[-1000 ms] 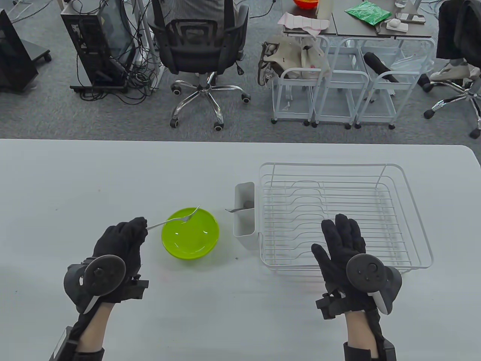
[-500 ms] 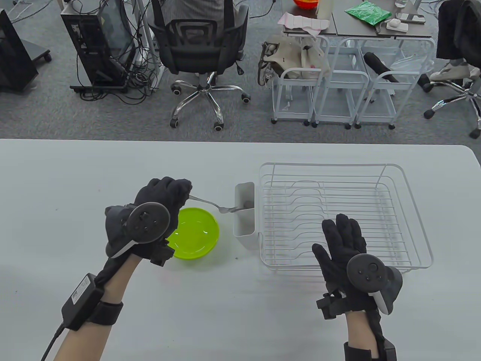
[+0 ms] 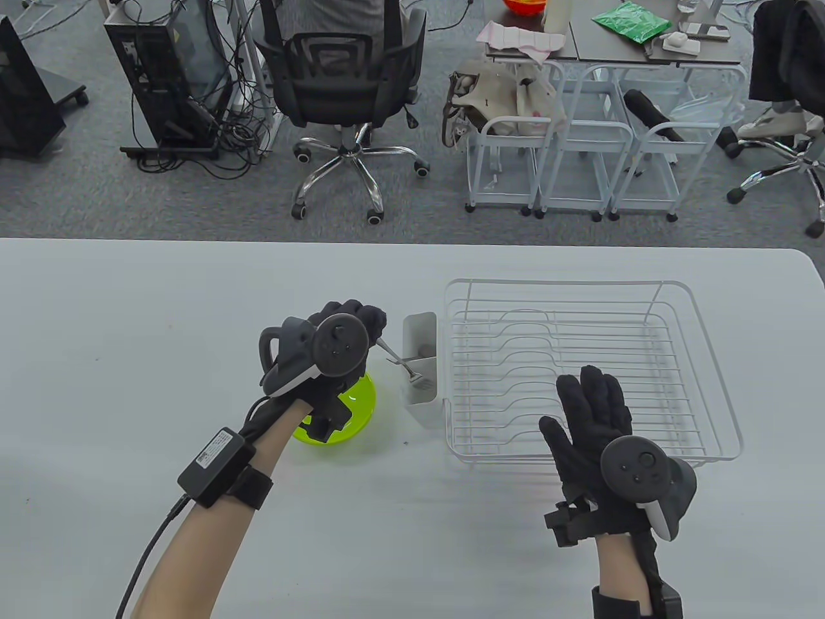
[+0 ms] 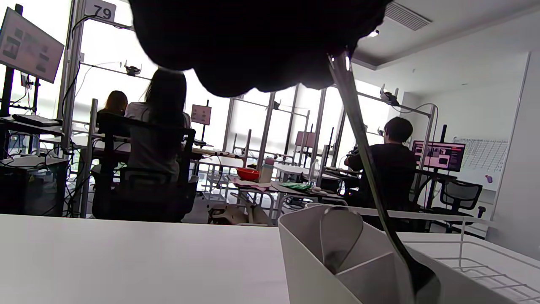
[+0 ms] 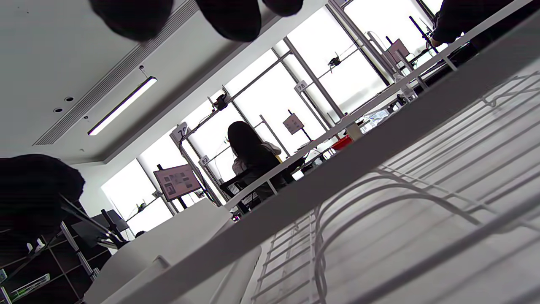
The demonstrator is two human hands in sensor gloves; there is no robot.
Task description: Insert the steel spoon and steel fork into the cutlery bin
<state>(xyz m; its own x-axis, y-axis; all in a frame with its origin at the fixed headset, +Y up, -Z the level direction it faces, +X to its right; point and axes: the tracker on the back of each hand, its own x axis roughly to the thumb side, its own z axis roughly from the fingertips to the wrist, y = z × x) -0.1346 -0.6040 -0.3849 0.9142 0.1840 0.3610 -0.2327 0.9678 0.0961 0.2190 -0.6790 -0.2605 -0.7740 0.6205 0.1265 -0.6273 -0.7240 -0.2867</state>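
Office (swivel chair (image 3: 348, 84), computers (image 3: 164, 71))

The left hand (image 3: 335, 348) has travelled right and farther across the table, from beside the green bowl (image 3: 351, 412) to just left of the cutlery bin (image 3: 420, 367). The steel fork (image 3: 406, 367) it grips, earlier level above the bowl, now slants tines-down into the bin's near compartment. The forearm now covers part of the bowl.

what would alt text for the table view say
The left hand holds a steel fork, tines down, at the white cutlery bin beside a wire dish rack. The right hand rests open over the rack; a green bowl sits under the left wrist.
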